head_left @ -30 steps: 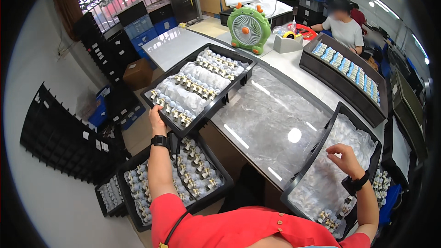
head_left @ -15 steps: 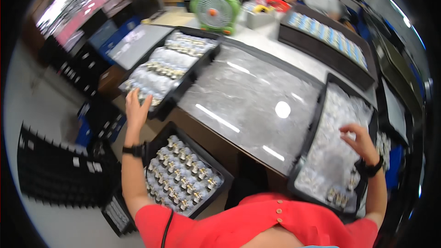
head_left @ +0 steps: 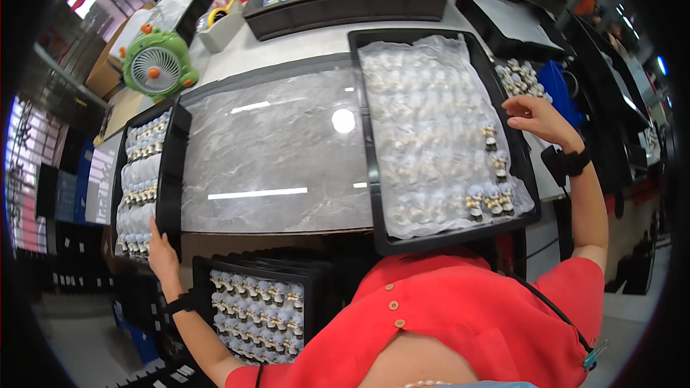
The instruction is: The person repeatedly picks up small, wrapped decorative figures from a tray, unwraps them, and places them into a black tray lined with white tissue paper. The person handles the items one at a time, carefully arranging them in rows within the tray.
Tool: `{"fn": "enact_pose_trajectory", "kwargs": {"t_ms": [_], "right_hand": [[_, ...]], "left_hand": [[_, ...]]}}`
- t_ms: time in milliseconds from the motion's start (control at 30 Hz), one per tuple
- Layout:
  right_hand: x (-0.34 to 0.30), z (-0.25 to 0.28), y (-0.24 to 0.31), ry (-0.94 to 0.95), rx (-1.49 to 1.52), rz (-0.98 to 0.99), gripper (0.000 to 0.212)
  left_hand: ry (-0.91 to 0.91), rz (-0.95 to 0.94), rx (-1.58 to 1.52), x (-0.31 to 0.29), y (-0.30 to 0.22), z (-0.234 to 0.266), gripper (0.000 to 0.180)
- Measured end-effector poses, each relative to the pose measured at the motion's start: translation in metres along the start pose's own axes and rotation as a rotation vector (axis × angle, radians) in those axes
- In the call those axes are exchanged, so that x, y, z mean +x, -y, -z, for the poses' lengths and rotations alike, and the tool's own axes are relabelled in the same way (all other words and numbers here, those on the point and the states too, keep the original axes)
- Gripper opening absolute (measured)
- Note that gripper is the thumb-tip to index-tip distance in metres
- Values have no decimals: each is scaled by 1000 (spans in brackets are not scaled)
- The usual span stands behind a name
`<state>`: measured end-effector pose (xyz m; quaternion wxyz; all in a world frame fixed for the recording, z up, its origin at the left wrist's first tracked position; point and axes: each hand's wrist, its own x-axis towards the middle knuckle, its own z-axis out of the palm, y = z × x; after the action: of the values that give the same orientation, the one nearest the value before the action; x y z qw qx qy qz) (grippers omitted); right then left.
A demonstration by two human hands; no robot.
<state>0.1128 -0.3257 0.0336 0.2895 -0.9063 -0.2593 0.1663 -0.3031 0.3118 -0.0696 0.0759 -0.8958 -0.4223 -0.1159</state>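
My left hand (head_left: pixel 164 257) is at the near end of the left black tray (head_left: pixel 173 165), fingers stretched out and a fingertip over its contents. I cannot tell whether it touches them. That tray holds rows of small figurines (head_left: pixel 142 192) with white sheets between them. My right hand (head_left: pixel 540 121) hovers by the right rim of the right black tray (head_left: pixel 371 194), fingers loosely bent, nothing visible in it. A translucent white sheet (head_left: pixel 424 136) covers most figurines there. Several bare figurines (head_left: pixel 496 200), pale-headed with gold and dark parts, stand at its near right.
A grey marbled mat (head_left: pixel 273 151) lies between the trays. Below the table edge stands another tray of figurines (head_left: pixel 257 309). At the back are a green fan (head_left: pixel 154 65), a tape dispenser (head_left: pixel 219 25) and a large dark bin (head_left: pixel 352 8). Loose figurines (head_left: pixel 521 79) lie beyond my right hand.
The view has swung to the right, bringing the right tray nearer the middle. My left hand is still by the left tray; my right hand has moved from above the right tray to its right rim.
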Motion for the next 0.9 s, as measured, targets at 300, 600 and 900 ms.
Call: {"fn": "enact_pose_trajectory", "kwargs": {"t_ms": [300,600,900], "right_hand": [[-20,-12,-16,-74,5,101,29],[-9,12,-66,-213,390,191,25],[-84,165,-227,-1891,468,205,34]], "left_hand": [[-58,56,57,20,24,-16,56],[55,-146,-541,-61,-124,17,64],[303,-226,-756,-90,-201,58,58]]}}
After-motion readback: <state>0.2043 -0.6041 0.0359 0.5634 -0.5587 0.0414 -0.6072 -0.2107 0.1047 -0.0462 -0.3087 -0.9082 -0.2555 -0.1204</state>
